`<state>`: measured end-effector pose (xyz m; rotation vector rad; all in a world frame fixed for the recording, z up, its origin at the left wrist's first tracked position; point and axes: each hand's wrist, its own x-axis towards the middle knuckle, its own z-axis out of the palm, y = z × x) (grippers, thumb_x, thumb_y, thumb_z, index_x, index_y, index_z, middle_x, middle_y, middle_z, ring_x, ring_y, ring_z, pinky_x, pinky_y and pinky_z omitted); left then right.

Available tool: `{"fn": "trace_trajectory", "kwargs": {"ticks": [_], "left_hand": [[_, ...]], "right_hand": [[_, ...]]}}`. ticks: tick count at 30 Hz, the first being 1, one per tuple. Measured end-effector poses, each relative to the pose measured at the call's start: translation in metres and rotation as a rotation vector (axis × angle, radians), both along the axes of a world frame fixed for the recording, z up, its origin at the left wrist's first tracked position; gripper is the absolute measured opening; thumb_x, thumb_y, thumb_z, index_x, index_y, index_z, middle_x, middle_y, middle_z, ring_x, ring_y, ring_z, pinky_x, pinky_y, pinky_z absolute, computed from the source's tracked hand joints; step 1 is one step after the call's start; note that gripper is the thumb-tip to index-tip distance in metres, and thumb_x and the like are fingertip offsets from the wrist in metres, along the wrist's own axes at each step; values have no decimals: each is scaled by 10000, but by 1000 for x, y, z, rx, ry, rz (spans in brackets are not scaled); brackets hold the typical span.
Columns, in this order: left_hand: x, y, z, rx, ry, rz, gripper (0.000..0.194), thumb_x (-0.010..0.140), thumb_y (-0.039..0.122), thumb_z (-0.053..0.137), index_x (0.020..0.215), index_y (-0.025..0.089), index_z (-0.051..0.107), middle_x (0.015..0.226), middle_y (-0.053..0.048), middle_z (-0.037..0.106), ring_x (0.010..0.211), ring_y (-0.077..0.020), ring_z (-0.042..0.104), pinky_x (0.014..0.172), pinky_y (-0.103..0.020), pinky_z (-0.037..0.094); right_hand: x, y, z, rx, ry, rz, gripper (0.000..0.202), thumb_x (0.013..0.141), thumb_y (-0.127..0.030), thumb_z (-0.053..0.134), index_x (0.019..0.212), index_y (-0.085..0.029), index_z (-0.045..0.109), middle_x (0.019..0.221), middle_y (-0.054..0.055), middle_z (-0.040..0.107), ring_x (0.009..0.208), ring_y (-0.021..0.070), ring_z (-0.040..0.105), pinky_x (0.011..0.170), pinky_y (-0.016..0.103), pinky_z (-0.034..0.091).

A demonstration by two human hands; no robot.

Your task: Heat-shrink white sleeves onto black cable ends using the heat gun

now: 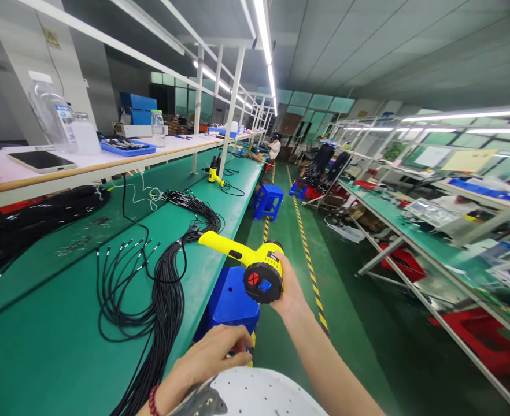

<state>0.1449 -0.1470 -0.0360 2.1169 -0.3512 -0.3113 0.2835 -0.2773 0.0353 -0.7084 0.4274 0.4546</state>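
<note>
My right hand [287,292] grips a yellow heat gun [261,260] by its barrel, above the floor beside the bench. The gun's black round end, with a red mark and a blue display, faces me, and its handle points left toward the bench. A black cord [183,260] runs from the handle end over the cables. My left hand [215,349], with a red bead bracelet at the wrist, hangs near my lap, loosely curled, fingers and thumb apart and holding nothing. Left of it, a long bundle of black cables [166,300] lies on the green bench [64,346].
A second yellow heat gun [214,175] stands farther along the bench. Blue stools [269,201] stand beside it. The shelf [172,147] carries a phone [42,160], bottles and a blue tray [129,148]. Another green bench [411,237] runs along the right. A person [274,147] sits far back.
</note>
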Motion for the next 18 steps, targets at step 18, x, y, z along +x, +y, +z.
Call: {"fn": "trace_trajectory", "kwargs": {"ticks": [18], "left_hand": [[24,31,-25,-1235,175,463,387,918,440,406,1059,131,591,992,-130,678,898,-217,653,846,-363,474]], "right_hand": [[0,1,-14,-79,-142,40,279,677,-204,714,947,-158,662,734,47,754,673,245,724,715,390,620]]}}
